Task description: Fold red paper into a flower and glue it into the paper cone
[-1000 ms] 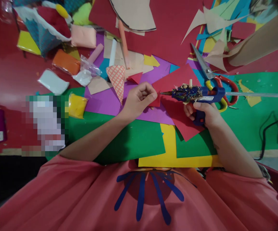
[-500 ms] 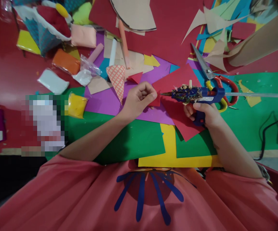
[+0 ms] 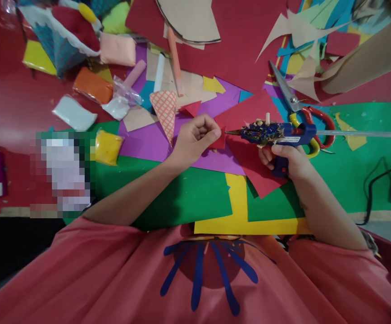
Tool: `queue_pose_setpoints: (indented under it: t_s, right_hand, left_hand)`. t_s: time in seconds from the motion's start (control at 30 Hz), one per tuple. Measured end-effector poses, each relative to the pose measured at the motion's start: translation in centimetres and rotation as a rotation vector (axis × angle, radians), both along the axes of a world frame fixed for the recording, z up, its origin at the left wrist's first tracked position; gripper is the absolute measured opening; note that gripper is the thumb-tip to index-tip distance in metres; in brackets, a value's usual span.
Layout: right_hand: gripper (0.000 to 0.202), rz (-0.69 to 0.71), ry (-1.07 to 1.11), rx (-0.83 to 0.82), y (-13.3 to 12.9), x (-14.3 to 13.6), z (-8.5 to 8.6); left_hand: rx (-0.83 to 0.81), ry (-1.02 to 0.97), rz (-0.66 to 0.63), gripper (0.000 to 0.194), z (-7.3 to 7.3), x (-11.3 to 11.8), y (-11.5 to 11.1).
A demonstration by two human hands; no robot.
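My right hand [image 3: 288, 159] is closed around the handle of a blue glue gun [image 3: 273, 132], which lies level with its nozzle pointing left. Grains and bits of debris cling to its front, and a clear glue stick [image 3: 357, 132] sticks out of the back. My left hand [image 3: 195, 139] pinches a small piece of red paper [image 3: 220, 140] between thumb and fingers. The nozzle tip is right at the edge of that piece; whether they touch I cannot tell. Left of my left hand lies a paper cone shape [image 3: 164, 110] with a red criss-cross pattern.
Scissors [image 3: 297, 105] with red and yellow handles lie behind the glue gun. Purple paper [image 3: 141, 146], green sheets [image 3: 195, 193] and yellow sheets [image 3: 238, 202] cover the table. Clay packets [image 3: 92, 86] sit at the left, tan paper scraps [image 3: 303, 29] at the back right. A black cord [image 3: 370, 193] hangs right.
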State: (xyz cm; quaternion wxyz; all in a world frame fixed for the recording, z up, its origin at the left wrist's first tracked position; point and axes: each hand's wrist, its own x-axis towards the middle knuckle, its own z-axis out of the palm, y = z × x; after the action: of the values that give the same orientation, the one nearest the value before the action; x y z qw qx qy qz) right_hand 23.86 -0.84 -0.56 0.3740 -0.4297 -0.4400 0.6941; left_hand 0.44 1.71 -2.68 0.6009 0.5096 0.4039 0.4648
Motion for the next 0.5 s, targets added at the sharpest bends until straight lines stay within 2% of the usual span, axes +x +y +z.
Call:
queue_pose_setpoints:
  t_s: [0.5]
  right_hand:
    - [0.030, -0.004, -0.002, -0.008, -0.04, 0.03, -0.04]
  left_hand:
    - [0.093, -0.008, 0.025, 0.041, 0.08, 0.08, 0.16]
